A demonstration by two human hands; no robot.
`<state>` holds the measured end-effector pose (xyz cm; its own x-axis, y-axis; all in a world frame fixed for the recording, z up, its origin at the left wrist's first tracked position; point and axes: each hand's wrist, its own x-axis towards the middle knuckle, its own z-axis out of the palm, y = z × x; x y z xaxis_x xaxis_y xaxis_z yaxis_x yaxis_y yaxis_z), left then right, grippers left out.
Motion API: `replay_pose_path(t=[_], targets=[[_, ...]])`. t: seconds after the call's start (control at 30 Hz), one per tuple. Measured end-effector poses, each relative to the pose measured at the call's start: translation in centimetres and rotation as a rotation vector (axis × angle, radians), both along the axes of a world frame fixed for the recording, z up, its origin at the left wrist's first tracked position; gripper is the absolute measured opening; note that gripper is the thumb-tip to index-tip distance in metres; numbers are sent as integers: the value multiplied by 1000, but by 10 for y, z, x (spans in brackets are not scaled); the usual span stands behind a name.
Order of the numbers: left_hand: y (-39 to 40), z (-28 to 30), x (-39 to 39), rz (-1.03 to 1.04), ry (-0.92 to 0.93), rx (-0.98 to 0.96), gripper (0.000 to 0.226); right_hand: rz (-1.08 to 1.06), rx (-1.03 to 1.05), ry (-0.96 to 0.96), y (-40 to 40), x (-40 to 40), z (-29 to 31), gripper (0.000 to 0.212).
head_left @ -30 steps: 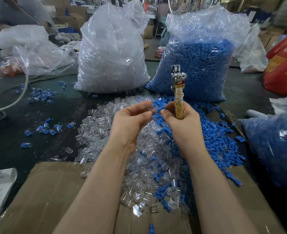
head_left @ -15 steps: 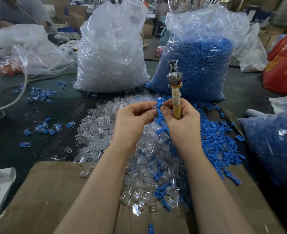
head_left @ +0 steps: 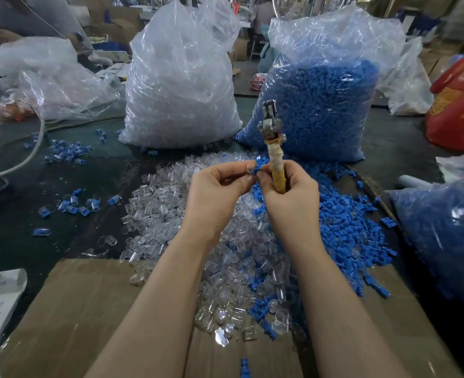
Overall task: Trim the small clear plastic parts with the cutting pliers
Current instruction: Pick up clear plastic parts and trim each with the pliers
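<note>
My right hand (head_left: 288,192) grips the cutting pliers (head_left: 273,143) by their tape-wrapped handles, metal jaws pointing up. My left hand (head_left: 217,192) pinches a small clear plastic part (head_left: 250,168) at its fingertips, touching my right thumb, where a blue piece (head_left: 257,170) also shows. Both hands hover above a heap of clear parts (head_left: 170,203) that runs into a heap of blue parts (head_left: 342,227) on the right.
A tall bag of clear parts (head_left: 181,85) and a bag of blue parts (head_left: 321,99) stand behind the heaps. Cardboard (head_left: 89,309) lies at the near edge. Loose blue pieces (head_left: 72,205) and a cable (head_left: 31,154) lie at left. More bags sit at right.
Both hands have risen slightly and drawn together; the pliers have tilted a little leftward. The left fingertips now meet the right thumb around the small part.
</note>
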<state>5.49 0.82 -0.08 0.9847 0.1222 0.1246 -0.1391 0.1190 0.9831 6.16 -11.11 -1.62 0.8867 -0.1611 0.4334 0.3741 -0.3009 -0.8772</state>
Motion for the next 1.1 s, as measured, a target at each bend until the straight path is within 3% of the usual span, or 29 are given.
replay_pose_path(t=[0.47,0.77,1.1], targets=[[4,-1,1,20,20,-55,22,102,-56,73,-6,-2,8,6],[10,-1,3,80,13,-210,24,275,-217,377,-41,-2,11,9],[15,-3,5,101,-37,-199,26,374,-386,441,-42,-3,10,21]])
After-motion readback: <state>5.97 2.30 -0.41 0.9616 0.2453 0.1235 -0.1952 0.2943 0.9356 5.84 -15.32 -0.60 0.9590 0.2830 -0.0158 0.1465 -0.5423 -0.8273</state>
